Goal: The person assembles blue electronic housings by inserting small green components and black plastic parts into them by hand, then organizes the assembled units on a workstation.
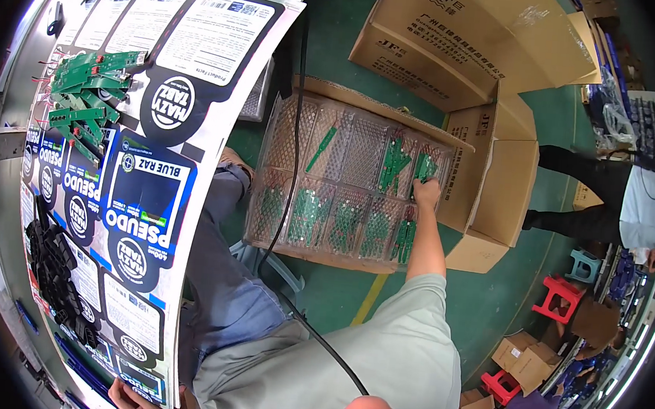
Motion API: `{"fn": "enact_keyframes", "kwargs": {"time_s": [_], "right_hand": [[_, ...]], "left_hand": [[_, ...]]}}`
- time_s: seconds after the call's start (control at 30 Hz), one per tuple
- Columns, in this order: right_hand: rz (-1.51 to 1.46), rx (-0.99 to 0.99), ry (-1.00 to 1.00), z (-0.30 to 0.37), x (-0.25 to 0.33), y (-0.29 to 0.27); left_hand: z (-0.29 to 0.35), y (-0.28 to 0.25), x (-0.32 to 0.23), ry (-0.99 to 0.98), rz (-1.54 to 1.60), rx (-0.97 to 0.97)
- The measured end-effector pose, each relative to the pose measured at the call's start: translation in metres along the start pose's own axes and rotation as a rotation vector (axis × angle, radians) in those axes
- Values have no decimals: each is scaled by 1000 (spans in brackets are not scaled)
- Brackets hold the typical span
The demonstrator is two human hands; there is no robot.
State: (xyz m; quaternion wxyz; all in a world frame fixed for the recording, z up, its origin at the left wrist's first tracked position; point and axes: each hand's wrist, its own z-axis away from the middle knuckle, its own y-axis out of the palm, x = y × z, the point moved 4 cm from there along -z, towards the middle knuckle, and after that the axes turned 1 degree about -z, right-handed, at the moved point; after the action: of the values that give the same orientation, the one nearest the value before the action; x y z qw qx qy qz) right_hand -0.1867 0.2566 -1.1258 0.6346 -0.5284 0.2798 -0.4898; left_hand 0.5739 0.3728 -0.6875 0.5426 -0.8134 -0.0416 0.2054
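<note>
At the right end of a divided clear plastic tray, my right hand reaches into a compartment. Its fingers are closed on narrow green circuit boards. More green boards fill the neighbouring compartment and several along the near row, while a single board lies in another. At the lower left, my left hand is partly cut off by the picture's lower edge. Its fingers rest, slightly apart, by the near edge of the printed sheets on the workbench, and nothing shows in them.
A pile of green boards with red wires and a heap of black parts lie on the sheets. The tray sits in an open cardboard box. A black cable hangs across the tray. Another person is at the right, near red stools.
</note>
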Motion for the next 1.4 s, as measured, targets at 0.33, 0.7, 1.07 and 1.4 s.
{"fn": "enact_keyframes", "kwargs": {"time_s": [0.33,0.7,1.07,1.4], "right_hand": [[-122,126,13,-3,7,6],[-284,-112,-217,38,53,-28],[-36,26,-164,50,73,28],[-140,63,35,55,80,34]], "left_hand": [[-5,2,-18,22,23,-26],[17,3,64,-142,94,85],[12,3,44,-183,106,98],[12,-1,38,-66,49,93]]}}
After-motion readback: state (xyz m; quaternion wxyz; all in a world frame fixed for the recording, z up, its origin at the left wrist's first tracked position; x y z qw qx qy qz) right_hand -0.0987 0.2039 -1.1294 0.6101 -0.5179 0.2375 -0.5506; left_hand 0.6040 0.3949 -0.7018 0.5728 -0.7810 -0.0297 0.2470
